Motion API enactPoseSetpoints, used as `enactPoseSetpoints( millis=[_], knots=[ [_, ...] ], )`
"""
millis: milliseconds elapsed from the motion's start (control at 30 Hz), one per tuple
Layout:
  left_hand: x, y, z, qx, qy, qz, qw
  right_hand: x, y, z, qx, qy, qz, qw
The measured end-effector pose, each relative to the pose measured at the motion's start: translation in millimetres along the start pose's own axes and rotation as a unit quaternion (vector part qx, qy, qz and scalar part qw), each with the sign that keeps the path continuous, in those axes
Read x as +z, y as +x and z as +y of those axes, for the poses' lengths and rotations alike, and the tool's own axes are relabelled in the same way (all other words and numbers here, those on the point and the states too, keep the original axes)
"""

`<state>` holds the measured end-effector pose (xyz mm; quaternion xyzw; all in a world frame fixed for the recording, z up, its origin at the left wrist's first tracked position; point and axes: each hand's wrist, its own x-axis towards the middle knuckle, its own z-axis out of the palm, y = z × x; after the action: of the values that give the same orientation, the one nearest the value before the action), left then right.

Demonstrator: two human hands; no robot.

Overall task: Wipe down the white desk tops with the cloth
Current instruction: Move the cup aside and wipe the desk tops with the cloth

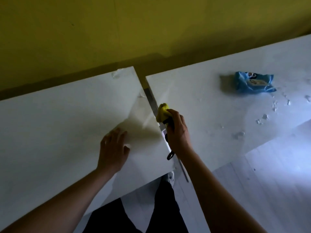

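Observation:
Two white desk tops meet at a narrow gap: the left desk (58, 118) and the right desk (210, 91). My right hand (177, 132) grips a bunched yellow cloth (162, 111) at the right desk's left edge, over the gap. A black strap (170, 155) hangs under that hand. My left hand (114, 148) rests flat on the left desk, fingers straight, a little left of the gap.
A blue wipes packet (254, 82) lies on the right desk toward the back. Small white flecks (262, 119) are scattered on the right desk's right part. A yellow wall (117, 31) runs behind both desks. My dark trouser legs and a pale floor (269, 182) show below.

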<state>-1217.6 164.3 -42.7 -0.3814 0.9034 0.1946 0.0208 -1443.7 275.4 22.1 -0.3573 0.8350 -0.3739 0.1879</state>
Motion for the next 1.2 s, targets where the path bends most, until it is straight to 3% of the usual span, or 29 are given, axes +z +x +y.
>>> enactPoseSetpoints(
  millis=[267, 467, 533, 600, 667, 767, 833, 967, 1100, 1200],
  knots=[
    [31, -14, 96, -0.100, -0.010, -0.008, 0.995, -84, 46, 65, -0.105, -0.027, -0.036, 0.993],
    [45, 11, 135, -0.094, -0.013, 0.031, 0.995, -81, 99, 83, -0.176, -0.119, -0.004, 0.977],
    [48, 29, 144, -0.081, -0.016, 0.047, 0.995, -67, 112, 92, -0.162, -0.158, -0.076, 0.971],
    [52, 49, 151, -0.058, -0.021, 0.058, 0.996, -52, 125, 101, -0.165, -0.263, -0.180, 0.933],
    [59, 69, 158, -0.041, -0.029, 0.066, 0.997, -47, 139, 107, -0.192, -0.335, -0.186, 0.904],
    [67, 90, 170, -0.034, -0.042, 0.083, 0.995, -54, 159, 109, -0.304, -0.292, -0.131, 0.897],
    [71, 101, 180, -0.039, -0.057, 0.094, 0.993, -54, 171, 123, -0.395, -0.244, -0.142, 0.874],
    [86, 111, 207, -0.066, -0.093, 0.096, 0.989, -47, 174, 144, -0.419, -0.289, -0.206, 0.835],
    [102, 113, 220, -0.096, -0.068, 0.127, 0.985, -41, 183, 145, -0.394, -0.287, -0.207, 0.849],
    [109, 113, 223, -0.095, -0.073, 0.150, 0.981, -44, 207, 150, -0.316, -0.265, -0.151, 0.898]
  ],
)
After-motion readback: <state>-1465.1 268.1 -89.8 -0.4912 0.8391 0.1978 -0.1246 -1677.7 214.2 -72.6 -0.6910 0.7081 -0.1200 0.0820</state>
